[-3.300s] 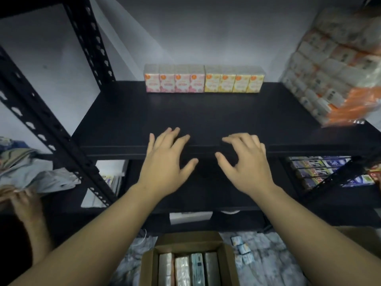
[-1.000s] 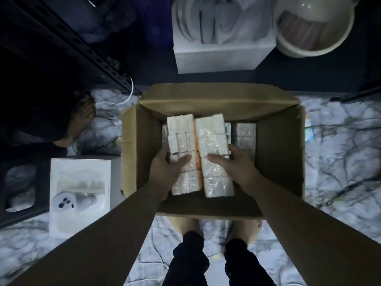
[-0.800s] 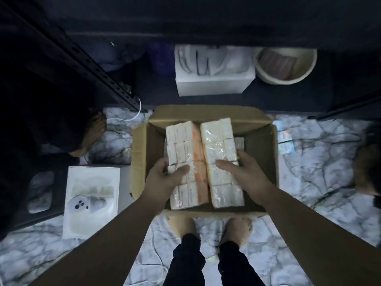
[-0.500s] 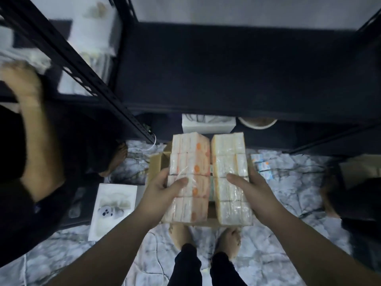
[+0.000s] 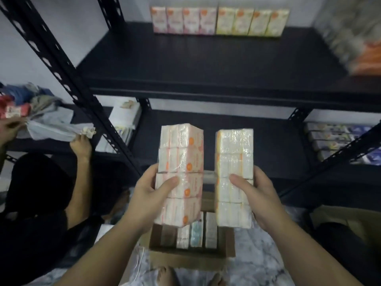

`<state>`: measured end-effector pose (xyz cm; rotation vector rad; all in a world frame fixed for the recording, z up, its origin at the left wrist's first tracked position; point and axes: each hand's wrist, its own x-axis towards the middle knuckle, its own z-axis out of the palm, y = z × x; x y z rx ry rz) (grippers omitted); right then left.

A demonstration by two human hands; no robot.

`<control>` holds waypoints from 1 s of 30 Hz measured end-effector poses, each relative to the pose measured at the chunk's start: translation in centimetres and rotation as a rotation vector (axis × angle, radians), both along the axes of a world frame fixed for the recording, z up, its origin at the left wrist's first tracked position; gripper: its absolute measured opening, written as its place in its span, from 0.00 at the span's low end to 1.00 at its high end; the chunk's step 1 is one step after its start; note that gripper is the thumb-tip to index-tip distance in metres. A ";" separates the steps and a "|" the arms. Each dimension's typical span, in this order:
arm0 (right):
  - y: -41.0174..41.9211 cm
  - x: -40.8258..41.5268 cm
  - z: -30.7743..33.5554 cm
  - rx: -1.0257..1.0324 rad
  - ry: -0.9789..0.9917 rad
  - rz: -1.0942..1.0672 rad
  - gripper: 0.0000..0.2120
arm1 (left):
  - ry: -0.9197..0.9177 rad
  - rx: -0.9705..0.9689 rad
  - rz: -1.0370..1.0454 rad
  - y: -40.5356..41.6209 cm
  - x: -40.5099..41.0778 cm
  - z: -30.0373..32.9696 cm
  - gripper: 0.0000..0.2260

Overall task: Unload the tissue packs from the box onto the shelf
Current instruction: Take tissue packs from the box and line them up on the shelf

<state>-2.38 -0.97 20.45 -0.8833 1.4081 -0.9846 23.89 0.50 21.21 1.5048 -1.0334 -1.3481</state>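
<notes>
Each hand is gripping one long pack, left hand (image 5: 149, 193) on the orange-marked pack (image 5: 179, 176) and right hand (image 5: 255, 195) on the pale pack (image 5: 234, 176), both pointing lengthwise toward the shelf (image 5: 206, 65) front edge (box (image 5: 191, 254) below).

The left hand (image 5: 148, 195) grips a pink pack (image 5: 181, 162), the right hand (image 5: 254, 195) a yellow pack (image 5: 235, 153), side by side above the box (image 5: 191, 254). Two packs stand at the back of the shelf (image 5: 206, 62). Another person (image 5: 41, 203) works alongside.

Dim room: white wall (image 5: 68, 27), marbled floor (image 5: 257, 254), black metal racking (image 5: 68, 79).
</notes>
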 end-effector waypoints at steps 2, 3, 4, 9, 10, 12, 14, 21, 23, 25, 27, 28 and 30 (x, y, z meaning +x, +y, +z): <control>-0.5 -1.0 2.3 -0.038 0.008 -0.009 0.16 | -0.019 -0.059 -0.009 -0.7 -0.1 2.5 0.16; -0.9 -1.4 3.5 -0.059 0.008 -0.012 0.16 | -0.024 -0.086 -0.015 -1.1 -0.2 3.9 0.15; -1.3 -1.7 4.7 -0.078 0.010 -0.015 0.16 | -0.034 -0.116 -0.025 -1.6 -0.3 5.3 0.15; -4.2 -2.4 10.4 -0.189 0.027 0.008 0.18 | -0.086 -0.257 -0.045 -5.4 0.1 11.4 0.16; -4.9 -2.4 11.5 -0.211 0.032 0.008 0.19 | -0.094 -0.271 -0.050 -6.3 0.4 12.5 0.16; -6.3 -2.1 13.5 -0.261 0.034 -0.002 0.19 | -0.125 -0.305 -0.062 -8.0 1.0 14.5 0.16; -7.9 -1.6 15.3 -0.316 0.038 -0.024 0.19 | -0.168 -0.357 -0.063 -9.8 1.9 16.2 0.16; -13.7 1.0 20.0 -0.501 0.077 -0.155 0.20 | -0.208 -0.487 -0.022 -17.3 4.7 19.8 0.18; -15.6 1.8 20.6 -0.542 0.102 -0.203 0.22 | -0.223 -0.532 -0.008 -19.5 5.3 20.0 0.21; -17.4 2.4 20.8 -0.568 0.135 -0.252 0.24 | -0.238 -0.581 0.008 -21.5 5.4 19.9 0.24; -19.0 2.9 20.6 -0.579 0.181 -0.294 0.27 | -0.242 -0.624 0.027 -23.2 5.3 19.5 0.26; -19.8 3.0 20.5 -0.581 0.201 -0.308 0.28 | -0.235 -0.639 0.035 -24.0 5.1 19.1 0.28; -21.1 3.2 20.0 -0.582 0.222 -0.322 0.28 | -0.217 -0.647 0.039 -25.4 4.9 18.0 0.30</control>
